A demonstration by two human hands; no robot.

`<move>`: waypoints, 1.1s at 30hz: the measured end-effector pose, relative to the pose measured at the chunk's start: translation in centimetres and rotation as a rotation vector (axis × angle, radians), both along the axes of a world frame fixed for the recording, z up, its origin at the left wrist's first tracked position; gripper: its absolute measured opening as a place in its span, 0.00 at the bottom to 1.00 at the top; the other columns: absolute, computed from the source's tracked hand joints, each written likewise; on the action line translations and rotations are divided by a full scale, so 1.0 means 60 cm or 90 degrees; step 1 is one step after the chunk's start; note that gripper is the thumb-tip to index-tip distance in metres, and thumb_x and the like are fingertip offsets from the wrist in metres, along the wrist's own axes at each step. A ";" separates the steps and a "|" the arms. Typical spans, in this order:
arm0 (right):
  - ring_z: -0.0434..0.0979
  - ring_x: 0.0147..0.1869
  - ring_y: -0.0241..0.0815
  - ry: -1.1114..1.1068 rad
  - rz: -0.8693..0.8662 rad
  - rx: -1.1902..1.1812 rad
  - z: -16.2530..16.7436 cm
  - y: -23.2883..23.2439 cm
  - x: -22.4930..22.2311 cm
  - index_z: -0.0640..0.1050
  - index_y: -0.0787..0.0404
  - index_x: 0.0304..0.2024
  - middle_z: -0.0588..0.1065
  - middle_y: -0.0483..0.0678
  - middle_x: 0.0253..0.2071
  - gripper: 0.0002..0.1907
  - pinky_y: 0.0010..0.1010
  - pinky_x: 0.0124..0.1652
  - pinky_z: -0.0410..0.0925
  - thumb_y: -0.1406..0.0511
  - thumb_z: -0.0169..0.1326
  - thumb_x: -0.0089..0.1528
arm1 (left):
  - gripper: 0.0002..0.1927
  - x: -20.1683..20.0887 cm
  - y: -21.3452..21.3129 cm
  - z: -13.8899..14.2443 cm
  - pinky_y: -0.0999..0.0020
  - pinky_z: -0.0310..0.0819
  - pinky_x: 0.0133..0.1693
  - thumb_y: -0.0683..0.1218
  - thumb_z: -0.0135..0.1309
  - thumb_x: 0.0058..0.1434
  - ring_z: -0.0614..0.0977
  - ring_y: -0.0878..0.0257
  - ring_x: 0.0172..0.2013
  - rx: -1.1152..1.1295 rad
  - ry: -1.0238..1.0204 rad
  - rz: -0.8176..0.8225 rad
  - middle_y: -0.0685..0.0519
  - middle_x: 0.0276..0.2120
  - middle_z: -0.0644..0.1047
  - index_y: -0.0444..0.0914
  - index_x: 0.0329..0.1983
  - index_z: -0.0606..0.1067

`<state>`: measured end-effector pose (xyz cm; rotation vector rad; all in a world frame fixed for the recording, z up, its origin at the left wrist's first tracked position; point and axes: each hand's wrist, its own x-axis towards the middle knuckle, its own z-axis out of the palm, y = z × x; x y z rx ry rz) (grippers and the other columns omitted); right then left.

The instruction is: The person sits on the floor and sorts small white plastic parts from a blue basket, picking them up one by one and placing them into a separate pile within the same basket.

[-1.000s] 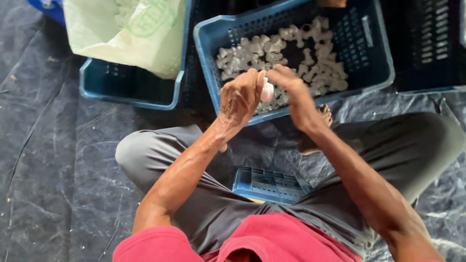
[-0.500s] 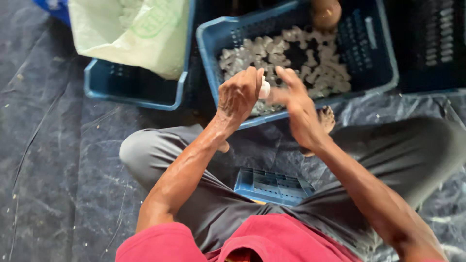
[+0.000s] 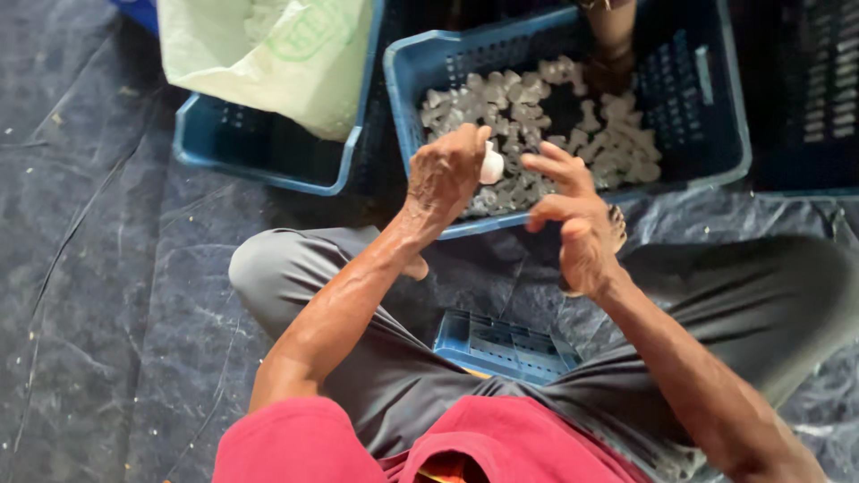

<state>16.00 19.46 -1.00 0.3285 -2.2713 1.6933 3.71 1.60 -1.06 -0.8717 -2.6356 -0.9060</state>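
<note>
View: head camera, looking down at a seated person's lap and hands.
Left hand (image 3: 447, 174): fingers curled, pinching a small white piece (image 3: 491, 165) at the fingertips, held over the near rim of the crate.
Right hand (image 3: 573, 215): fingers spread and slightly bent, palm empty, just beside the white piece but not touching it.
White piece: in the left hand only, above the crate's front edge; its exact kind is too small to tell.
Crate (image 3: 716, 98): blue, perforated walls; holds a loose layer of pale pieces (image 3: 501, 103) covering part of the floor, dark gaps showing.
Other person: a limb (image 3: 613, 40) reaches into the crate at the far side.
Second crate (image 3: 259, 152): blue, to the left, carrying a pale green bag (image 3: 268, 54).
Small tray (image 3: 501, 344): blue, resting between the legs.
Progress (judged): one piece in hand; many pale pieces remain in the crate.
</note>
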 end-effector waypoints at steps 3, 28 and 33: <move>0.54 0.83 0.56 -0.076 -0.050 0.067 -0.020 0.006 -0.010 0.76 0.53 0.55 0.63 0.57 0.74 0.42 0.44 0.77 0.49 0.35 0.21 0.68 | 0.16 0.010 0.004 -0.001 0.53 0.73 0.27 0.49 0.49 0.73 0.80 0.47 0.25 -0.002 -0.022 -0.036 0.45 0.22 0.75 0.38 0.29 0.69; 0.54 0.81 0.62 -0.159 -0.065 0.043 -0.056 0.004 -0.031 0.73 0.64 0.65 0.60 0.64 0.74 0.44 0.49 0.75 0.48 0.38 0.23 0.74 | 0.17 0.010 0.014 0.010 0.52 0.72 0.27 0.49 0.49 0.74 0.80 0.45 0.26 -0.002 -0.049 -0.053 0.44 0.22 0.75 0.37 0.28 0.68; 0.67 0.69 0.53 -0.193 -0.035 -0.139 -0.068 -0.008 -0.046 0.77 0.66 0.59 0.72 0.59 0.65 0.31 0.43 0.67 0.57 0.49 0.37 0.74 | 0.15 0.021 0.012 0.013 0.51 0.73 0.30 0.50 0.48 0.75 0.80 0.43 0.29 -0.008 -0.085 -0.088 0.43 0.24 0.75 0.37 0.34 0.67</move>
